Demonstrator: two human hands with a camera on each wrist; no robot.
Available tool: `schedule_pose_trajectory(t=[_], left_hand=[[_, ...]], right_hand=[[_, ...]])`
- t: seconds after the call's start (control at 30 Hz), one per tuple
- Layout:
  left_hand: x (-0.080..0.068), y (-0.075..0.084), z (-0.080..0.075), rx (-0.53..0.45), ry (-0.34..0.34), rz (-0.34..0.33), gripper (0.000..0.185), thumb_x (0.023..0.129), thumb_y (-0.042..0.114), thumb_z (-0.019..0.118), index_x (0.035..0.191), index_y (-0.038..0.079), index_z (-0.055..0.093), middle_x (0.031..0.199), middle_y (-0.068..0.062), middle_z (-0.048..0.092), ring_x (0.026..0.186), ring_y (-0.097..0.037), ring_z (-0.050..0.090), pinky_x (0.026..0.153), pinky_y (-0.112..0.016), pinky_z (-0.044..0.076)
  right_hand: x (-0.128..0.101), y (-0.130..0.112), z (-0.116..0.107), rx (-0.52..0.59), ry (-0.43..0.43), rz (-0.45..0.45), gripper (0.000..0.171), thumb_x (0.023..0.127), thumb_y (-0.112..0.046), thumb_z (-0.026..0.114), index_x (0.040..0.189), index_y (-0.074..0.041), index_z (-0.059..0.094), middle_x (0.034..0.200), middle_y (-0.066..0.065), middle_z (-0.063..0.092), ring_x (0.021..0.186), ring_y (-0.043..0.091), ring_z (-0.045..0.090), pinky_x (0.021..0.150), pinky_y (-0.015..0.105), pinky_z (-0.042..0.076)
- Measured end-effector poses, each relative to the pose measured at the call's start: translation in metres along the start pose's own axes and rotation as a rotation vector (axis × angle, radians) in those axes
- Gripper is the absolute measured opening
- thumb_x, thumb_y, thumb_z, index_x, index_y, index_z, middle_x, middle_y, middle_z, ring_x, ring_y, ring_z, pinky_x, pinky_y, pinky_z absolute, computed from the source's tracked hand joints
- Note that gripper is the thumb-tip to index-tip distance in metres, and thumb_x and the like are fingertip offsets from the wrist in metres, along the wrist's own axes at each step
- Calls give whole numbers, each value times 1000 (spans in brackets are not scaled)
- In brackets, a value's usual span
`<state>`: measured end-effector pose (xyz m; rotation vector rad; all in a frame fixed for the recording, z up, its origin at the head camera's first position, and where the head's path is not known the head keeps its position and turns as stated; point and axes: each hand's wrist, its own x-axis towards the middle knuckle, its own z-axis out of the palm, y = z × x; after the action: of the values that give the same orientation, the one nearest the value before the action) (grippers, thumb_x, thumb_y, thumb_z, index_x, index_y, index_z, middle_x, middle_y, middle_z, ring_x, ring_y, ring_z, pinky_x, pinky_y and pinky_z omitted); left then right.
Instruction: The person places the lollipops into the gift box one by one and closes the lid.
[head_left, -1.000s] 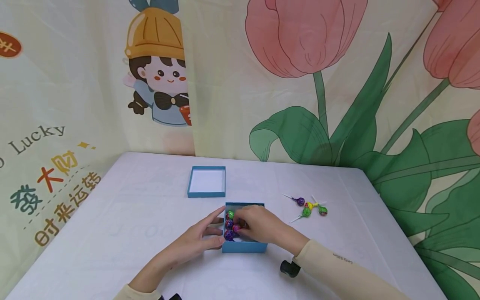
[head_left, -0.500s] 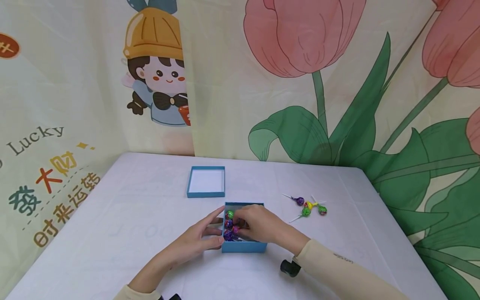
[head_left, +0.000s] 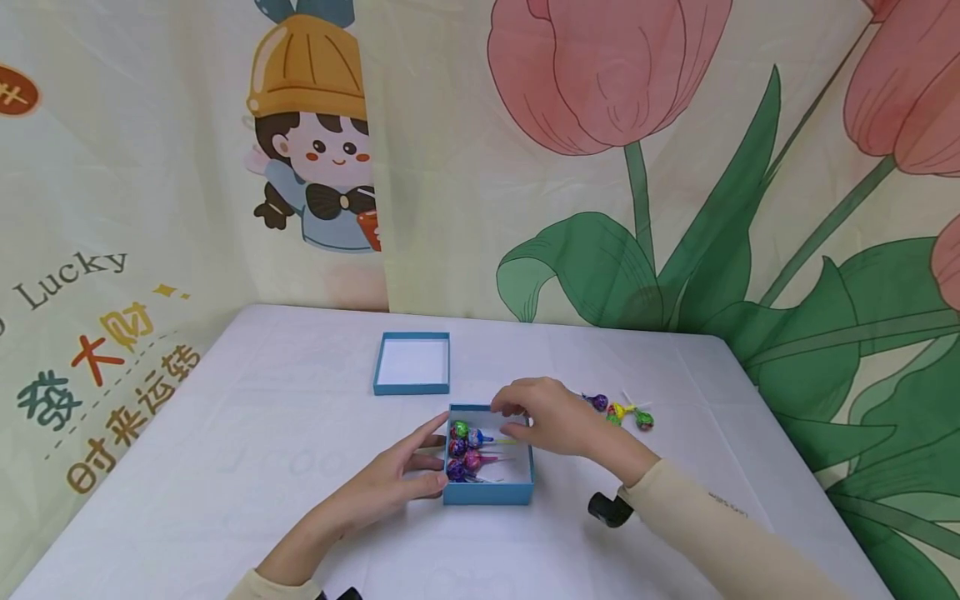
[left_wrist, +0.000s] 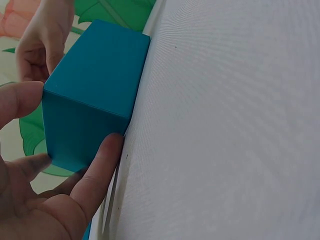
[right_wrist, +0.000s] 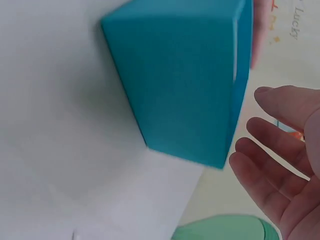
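A blue open-topped box (head_left: 489, 495) stands on the table with several wrapped lollipops inside. Their heads line its left half: a green one (head_left: 461, 429), a blue one (head_left: 476, 437), a pink one (head_left: 472, 459) and a purple one (head_left: 456, 471) among them, sticks toward the right. My left hand (head_left: 393, 473) rests extended fingers along the box's left wall, with the thumb at the near left corner; the left wrist view shows spread fingertips on it. Over the far right rim hovers my right hand (head_left: 558, 417), holding nothing, its fingers loosely bent and apart in the right wrist view.
A shallow blue lid (head_left: 412, 388) lies inside-up behind the box. Right of the box, partly behind my right hand, lie more lollipops: a purple one (head_left: 598, 402), a yellow one (head_left: 618, 411) and a green-and-red one (head_left: 644, 420). A printed curtain hangs behind the white-covered table.
My right hand has come up out of the box, moving right and away from me, fingers now parted. The blue lollipop it covered now shows inside. My left hand has stayed put.
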<state>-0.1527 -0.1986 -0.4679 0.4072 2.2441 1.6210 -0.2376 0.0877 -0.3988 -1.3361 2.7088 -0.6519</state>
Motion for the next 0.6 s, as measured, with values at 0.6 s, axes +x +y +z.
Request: schedule_pose_trajectory(t=[0.6], left_hand=[[0, 0, 0, -16, -4, 6, 84, 103, 29, 71, 171, 29, 22, 165, -21, 40, 142, -41, 52, 112, -60, 48]], right_hand=[[-25, 84, -25, -19, 29, 152, 28, 95, -10, 81, 122, -8, 75, 112, 7, 78, 106, 30, 72, 91, 50, 61]])
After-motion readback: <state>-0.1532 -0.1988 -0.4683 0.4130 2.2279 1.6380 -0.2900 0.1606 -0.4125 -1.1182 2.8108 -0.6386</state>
